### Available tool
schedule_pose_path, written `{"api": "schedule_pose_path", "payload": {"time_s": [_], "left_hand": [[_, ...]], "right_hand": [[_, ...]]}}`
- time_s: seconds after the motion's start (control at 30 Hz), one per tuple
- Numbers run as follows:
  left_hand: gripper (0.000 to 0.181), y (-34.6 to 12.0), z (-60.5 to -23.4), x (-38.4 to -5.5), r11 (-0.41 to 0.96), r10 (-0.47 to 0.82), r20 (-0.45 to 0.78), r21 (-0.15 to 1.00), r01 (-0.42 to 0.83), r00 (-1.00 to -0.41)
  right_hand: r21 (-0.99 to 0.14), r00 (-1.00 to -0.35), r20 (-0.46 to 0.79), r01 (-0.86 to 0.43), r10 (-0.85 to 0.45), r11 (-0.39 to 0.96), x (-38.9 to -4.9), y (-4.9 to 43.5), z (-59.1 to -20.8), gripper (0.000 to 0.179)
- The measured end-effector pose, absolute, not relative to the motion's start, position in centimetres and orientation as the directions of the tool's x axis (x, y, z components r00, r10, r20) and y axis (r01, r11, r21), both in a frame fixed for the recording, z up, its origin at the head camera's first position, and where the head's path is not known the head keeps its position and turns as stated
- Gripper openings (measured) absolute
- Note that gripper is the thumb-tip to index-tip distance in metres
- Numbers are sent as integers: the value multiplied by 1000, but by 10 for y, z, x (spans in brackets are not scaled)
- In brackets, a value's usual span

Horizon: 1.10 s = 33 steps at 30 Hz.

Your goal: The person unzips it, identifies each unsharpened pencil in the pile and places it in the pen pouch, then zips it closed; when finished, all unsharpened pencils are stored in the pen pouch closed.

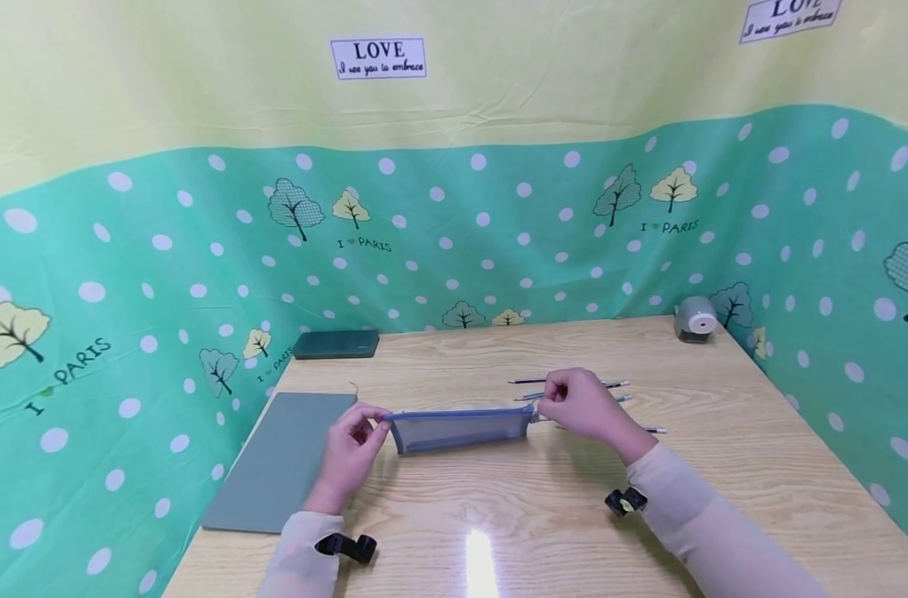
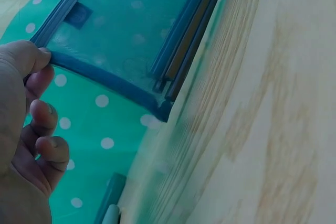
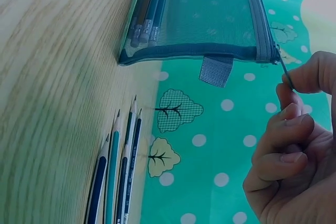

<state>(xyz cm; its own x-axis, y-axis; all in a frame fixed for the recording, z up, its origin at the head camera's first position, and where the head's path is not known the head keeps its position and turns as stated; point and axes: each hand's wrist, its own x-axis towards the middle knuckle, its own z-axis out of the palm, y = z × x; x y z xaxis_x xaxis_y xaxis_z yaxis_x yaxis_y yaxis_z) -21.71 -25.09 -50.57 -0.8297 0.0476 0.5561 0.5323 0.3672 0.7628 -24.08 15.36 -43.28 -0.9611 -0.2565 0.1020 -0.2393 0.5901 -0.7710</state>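
Observation:
A blue see-through mesh zipper pouch [image 1: 461, 431] stands on its long edge, stretched between both hands. My left hand [image 1: 351, 448] pinches its upper left corner between thumb and forefinger, the other fingers loosely bent. At the opposite end, my right hand [image 1: 584, 405] pinches the zipper pull [image 3: 286, 74] between thumb and forefinger. The slider sits at the pouch's right corner, near a small fabric tab [image 3: 216, 71]. Several pencils [image 3: 150, 11] lie inside along the bottom, seen through the mesh. Several loose pencils [image 3: 112, 166] lie on the table beside and behind my right hand.
On the left of the wooden table [image 1: 513, 515] lies a flat grey-green board [image 1: 282, 461]. A dark green case [image 1: 336, 345] is at the back left, a grey pencil sharpener [image 1: 696, 320] at the back right. A dotted green curtain [image 1: 483, 220] surrounds the table.

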Motion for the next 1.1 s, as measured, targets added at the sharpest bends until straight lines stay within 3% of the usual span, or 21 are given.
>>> {"api": "schedule_pose_path", "payload": {"time_s": [0.33,0.6,0.83,1.1], "left_hand": [[15,-251,-505,-216,342,40,540,783,520,-841],[15,-249,-497,-209,303,7,453,849,433,-892],[12,-260,-504,-212,230,66,377,895,382,-924],[12,-273,-507,-204,274,156,336,889,367,-929]], "right_hand": [[-759,-944,120,-287,-308,585,-243,156,-433,14],[-802,-925,83,-283,-372,526,-242,156,-434,11],[-852,-898,66,-277,-434,445,-240,156,-438,11],[-847,-877,67,-302,-475,438,-235,155,-447,13]]}}
